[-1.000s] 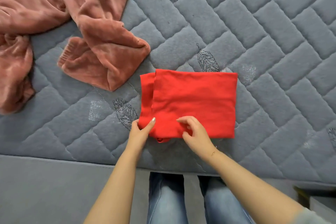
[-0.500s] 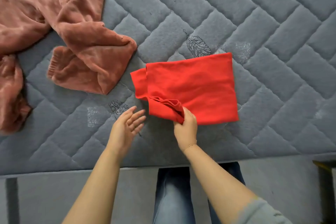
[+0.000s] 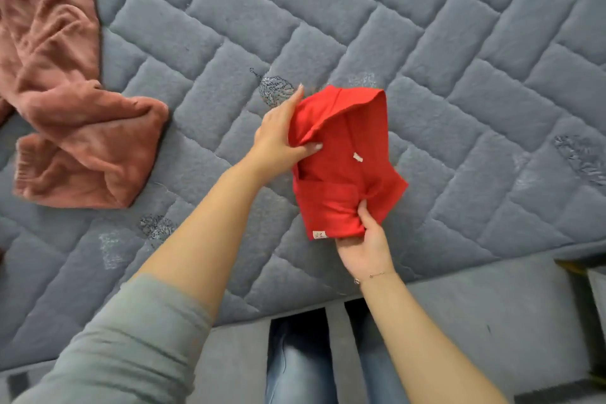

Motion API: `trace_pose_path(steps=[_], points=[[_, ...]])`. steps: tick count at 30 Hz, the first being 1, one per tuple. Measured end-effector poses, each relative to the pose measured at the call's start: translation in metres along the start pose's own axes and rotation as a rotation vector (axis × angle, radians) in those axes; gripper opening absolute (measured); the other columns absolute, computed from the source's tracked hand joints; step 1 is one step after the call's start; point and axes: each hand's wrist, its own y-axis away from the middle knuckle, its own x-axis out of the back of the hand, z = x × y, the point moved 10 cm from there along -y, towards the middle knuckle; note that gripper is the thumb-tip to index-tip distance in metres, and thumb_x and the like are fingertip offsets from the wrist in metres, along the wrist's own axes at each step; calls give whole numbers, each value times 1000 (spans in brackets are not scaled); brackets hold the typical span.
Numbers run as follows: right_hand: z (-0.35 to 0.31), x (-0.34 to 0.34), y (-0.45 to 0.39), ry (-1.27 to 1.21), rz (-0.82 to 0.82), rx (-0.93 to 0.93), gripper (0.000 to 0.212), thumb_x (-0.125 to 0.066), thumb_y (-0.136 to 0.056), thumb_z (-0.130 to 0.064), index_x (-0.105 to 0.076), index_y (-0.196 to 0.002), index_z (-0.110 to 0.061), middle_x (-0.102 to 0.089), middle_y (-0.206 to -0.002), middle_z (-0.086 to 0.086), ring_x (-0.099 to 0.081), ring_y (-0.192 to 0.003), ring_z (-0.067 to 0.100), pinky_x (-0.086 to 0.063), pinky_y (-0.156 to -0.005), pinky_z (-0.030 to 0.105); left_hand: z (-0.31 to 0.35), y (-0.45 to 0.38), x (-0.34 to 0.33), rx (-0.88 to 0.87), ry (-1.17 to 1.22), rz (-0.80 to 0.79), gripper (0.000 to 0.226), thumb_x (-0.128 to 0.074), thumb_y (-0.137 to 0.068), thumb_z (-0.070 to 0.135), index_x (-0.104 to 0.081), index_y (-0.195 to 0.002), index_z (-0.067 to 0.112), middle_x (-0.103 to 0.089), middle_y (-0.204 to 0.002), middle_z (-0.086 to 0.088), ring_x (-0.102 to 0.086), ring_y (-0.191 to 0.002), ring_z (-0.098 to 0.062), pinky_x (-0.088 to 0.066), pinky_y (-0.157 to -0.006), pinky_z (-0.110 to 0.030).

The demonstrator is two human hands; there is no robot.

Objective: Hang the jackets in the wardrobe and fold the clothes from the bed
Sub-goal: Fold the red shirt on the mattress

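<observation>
— Since half a second ago, is the red garment (image 3: 344,167) leaving the bed (image 3: 459,59)?

— Yes, both hands are lifting it, still folded. The left hand (image 3: 278,138) is pinching its upper left edge, and the right hand (image 3: 364,239) is gripping its lower fold.

— And the pink garment (image 3: 65,108)?

— It is lying unfolded, well left of the red one. I think both hands should be keeping the layers tight, so the fold is not opening.

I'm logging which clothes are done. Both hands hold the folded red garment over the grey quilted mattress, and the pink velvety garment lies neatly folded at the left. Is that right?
Not quite. The pink velvety garment is not folded: the head view shows it lying rumpled and spread out at the left. The rest holds: the left hand and right hand both hold the red garment over the grey quilted mattress.
</observation>
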Motion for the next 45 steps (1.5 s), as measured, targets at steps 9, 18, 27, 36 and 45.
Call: trace_pose_path(steps=[9,18,27,36,45], points=[[-17,27,4,211,210,157,33,-73,-85,-26,-65,-116,-24,-72,-115,-1,-68,-105,13,-52,-88,29,-16,-46,-25,312,155,-323,55,-64,-92,37,-48,-139,15,-55,-125,1,-54,-115,-13,-44,-95,-23],[-71,53,-11,440,539,403,28,-64,-92,-40,-53,-109,-20,-58,-98,-9,-57,-84,3,-42,-69,15,-30,-69,-40,223,-71,-195,35,-69,-89,34,-58,-108,7,-56,-112,-18,-53,-107,-28,-44,-95,-37],[-17,39,-14,196,303,-5,52,-83,-75,-17,-61,-123,-9,-72,-112,13,-70,-102,27,-56,-89,45,-64,-3,-49,716,320,-495,89,-89,-39,65,-65,-113,23,-75,-104,-4,-74,-90,-21,-59,-82,-38],[-42,-31,36,583,-78,-102,21,-66,-83,-25,-77,-97,-14,-76,-98,7,-73,-85,17,-58,-68,26,-57,156,-10,980,969,-188,56,-83,-56,41,-70,-105,16,-76,-99,-9,-74,-82,-21,-59,-57,-32],[-52,-159,146,1337,-557,-24,31,-60,-94,-29,-54,-124,-27,-68,-119,-3,-66,-107,15,-53,-95,34,59,309,46,775,1330,672,52,-78,-64,37,-71,-108,11,-75,-102,-9,-73,-87,-25,-58,-80,-41]])
